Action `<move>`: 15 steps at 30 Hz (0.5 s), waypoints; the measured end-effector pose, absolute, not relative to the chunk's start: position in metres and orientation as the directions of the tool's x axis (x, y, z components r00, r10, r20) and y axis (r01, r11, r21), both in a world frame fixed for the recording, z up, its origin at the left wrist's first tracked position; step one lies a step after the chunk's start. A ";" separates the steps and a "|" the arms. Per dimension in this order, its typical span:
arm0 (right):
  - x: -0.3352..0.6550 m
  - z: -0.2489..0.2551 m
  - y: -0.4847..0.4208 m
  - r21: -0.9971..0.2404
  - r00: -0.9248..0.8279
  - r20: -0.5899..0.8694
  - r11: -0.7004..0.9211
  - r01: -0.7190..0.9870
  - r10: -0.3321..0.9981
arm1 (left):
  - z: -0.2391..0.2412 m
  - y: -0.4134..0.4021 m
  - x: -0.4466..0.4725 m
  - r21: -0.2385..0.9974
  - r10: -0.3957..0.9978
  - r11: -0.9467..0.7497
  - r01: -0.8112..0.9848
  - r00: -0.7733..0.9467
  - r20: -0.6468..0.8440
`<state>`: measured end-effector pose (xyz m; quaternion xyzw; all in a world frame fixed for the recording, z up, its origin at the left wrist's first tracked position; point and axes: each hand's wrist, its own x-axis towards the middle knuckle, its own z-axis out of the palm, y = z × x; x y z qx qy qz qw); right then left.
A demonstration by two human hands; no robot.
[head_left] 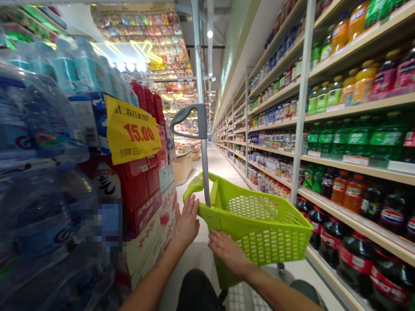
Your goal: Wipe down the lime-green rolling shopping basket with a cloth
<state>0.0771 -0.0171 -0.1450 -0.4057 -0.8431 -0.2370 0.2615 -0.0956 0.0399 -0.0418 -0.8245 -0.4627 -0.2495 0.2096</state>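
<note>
A bright green plastic shopping cart (275, 233) with perforated sides stands right in front of me. A tall metal pole (202, 162) with a grey looped handle (188, 123) rises from its left end. My left hand (188, 218) is at the cart's left corner, its fingers stretched out by the rim and apparently touching it. Against the near side wall of the cart my right hand (230, 252) lies flat, its fingers extended. Neither hand holds anything. The inside of the cart is mostly hidden by its wall.
Shelves of bottled drinks (353, 138) line the right side. Wrapped water bottles (48, 172) and stacked drink cartons (142, 190) stand close on the left, with a yellow price sign (132, 129). A pale floor aisle (215, 157) runs ahead. My knee (197, 289) shows below.
</note>
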 end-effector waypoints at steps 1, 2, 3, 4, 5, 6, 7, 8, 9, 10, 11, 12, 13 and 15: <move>0.077 -0.127 -0.014 0.166 -0.488 0.677 0.533 0.830 0.550 | -0.042 0.039 -0.095 -0.113 0.658 -0.480 0.870 0.442 0.610; 0.079 -0.112 -0.011 0.142 -0.440 0.718 0.506 0.851 0.539 | -0.041 0.039 -0.094 -0.108 0.660 -0.474 0.874 0.433 0.614; 0.081 -0.103 -0.008 0.118 -0.399 0.747 0.485 0.867 0.532 | -0.041 0.039 -0.092 -0.101 0.663 -0.467 0.879 0.423 0.618; 0.084 -0.102 -0.007 0.104 -0.381 0.758 0.479 0.872 0.529 | -0.041 0.039 -0.092 -0.096 0.664 -0.461 0.882 0.414 0.623; 0.088 -0.108 -0.007 0.100 -0.384 0.752 0.484 0.870 0.536 | -0.042 0.039 -0.091 -0.094 0.662 -0.457 0.884 0.409 0.628; 0.092 -0.120 -0.009 0.103 -0.403 0.730 0.494 0.863 0.552 | -0.042 0.040 -0.091 -0.097 0.656 -0.456 0.885 0.408 0.636; 0.097 -0.137 -0.013 0.115 -0.439 0.691 0.513 0.851 0.574 | -0.044 0.041 -0.092 -0.105 0.644 -0.457 0.883 0.410 0.646; 0.102 -0.154 -0.018 0.125 -0.466 0.647 0.519 0.846 0.603 | -0.046 0.041 -0.092 -0.116 0.628 -0.457 0.882 0.412 0.660; 0.107 -0.169 -0.023 0.133 -0.482 0.608 0.518 0.845 0.631 | -0.048 0.042 -0.092 -0.128 0.609 -0.459 0.879 0.416 0.676; 0.111 -0.179 -0.028 0.138 -0.489 0.578 0.512 0.848 0.653 | -0.050 0.042 -0.092 -0.141 0.587 -0.462 0.875 0.421 0.692; 0.114 -0.181 -0.032 0.144 -0.482 0.572 0.497 0.856 0.664 | -0.052 0.042 -0.091 -0.155 0.564 -0.470 0.869 0.430 0.705; 0.116 -0.176 -0.034 0.151 -0.467 0.589 0.478 0.865 0.659 | -0.054 0.040 -0.088 -0.169 0.541 -0.484 0.859 0.445 0.713; 0.118 -0.165 -0.033 0.157 -0.442 0.628 0.451 0.878 0.641 | -0.056 0.037 -0.083 -0.185 0.519 -0.504 0.844 0.467 0.716; 0.121 -0.135 -0.028 0.171 -0.378 0.733 0.385 0.907 0.565 | -0.059 0.028 -0.070 -0.217 0.480 -0.558 0.801 0.525 0.703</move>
